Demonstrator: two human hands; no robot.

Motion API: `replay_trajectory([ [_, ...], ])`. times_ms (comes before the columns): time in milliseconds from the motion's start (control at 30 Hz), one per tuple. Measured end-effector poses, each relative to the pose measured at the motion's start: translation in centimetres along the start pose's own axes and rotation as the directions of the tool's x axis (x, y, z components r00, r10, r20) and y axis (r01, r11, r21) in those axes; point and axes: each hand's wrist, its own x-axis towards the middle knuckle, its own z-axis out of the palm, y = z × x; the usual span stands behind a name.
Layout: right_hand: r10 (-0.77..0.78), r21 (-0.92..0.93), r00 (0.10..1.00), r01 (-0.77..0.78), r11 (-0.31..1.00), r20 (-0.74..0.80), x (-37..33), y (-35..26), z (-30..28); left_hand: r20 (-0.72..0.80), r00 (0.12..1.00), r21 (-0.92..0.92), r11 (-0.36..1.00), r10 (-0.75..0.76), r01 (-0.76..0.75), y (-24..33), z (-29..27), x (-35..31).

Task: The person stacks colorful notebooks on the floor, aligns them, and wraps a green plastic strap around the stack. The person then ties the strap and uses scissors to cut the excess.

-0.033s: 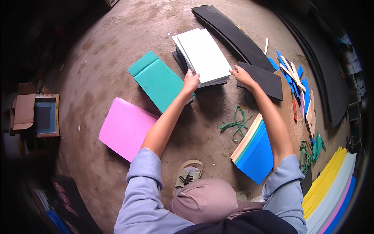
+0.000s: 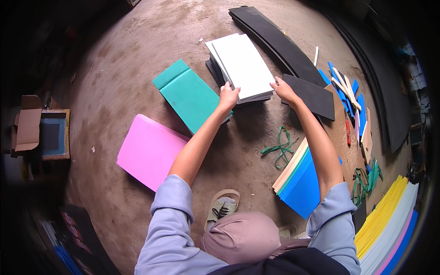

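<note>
A stack of white sheets (image 2: pixel 245 64), foam by its look, lies slightly askew on top of dark sheets (image 2: pixel 214 72). My left hand (image 2: pixel 229 96) is closed on the near left corner of the white stack, thumb on top. At the near right corner, my right hand (image 2: pixel 284 90) pinches the edge of the same stack. Left of it is a pile of green sheets (image 2: pixel 190 94), with a folded-looking strip across its far end. A black sheet (image 2: pixel 309 97) lies just right of my right hand, partly under that forearm.
Pink sheets (image 2: pixel 149 151) lie at the left, partly behind my left forearm. Blue, green and cream sheets (image 2: pixel 300 183) sit near my right forearm, beside green ties (image 2: pixel 282 147). Long black strips (image 2: pixel 279 43) stretch behind. A red-handled tool (image 2: pixel 348 133) and colourful offcuts (image 2: pixel 343 87) lie right.
The whole view has shifted a little. Both hands stay at the near corners of the white stack, with hardly any movement against it.
</note>
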Motion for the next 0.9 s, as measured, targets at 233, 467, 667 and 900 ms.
replay_trajectory([
  [233, 0.132, 0.187, 0.991, -0.132, 0.973, 0.011, 1.4, -3.1, 1.9, -0.168, 0.938, -0.249, 0.934, -0.303, 0.257, 1.5, -0.1, -0.1],
  [467, 0.054, -0.192, 0.996, -0.066, 0.979, -0.070, 2.3, -4.3, 2.2, -0.330, 0.906, -0.136, 0.963, -0.267, 0.234, 1.6, 0.5, 1.0],
  [667, 0.080, 0.023, 0.992, -0.078, 0.997, -0.098, 1.9, -5.3, 2.4, -0.276, 0.894, -0.184, 0.933, -0.352, 0.310, 1.7, -0.8, 1.5],
  [900, 0.095, 0.422, 0.934, -0.244, 0.873, 0.345, -1.5, -2.7, -0.6, -0.111, 0.979, -0.279, 0.951, -0.172, 0.136, 2.7, -0.8, -1.4],
])
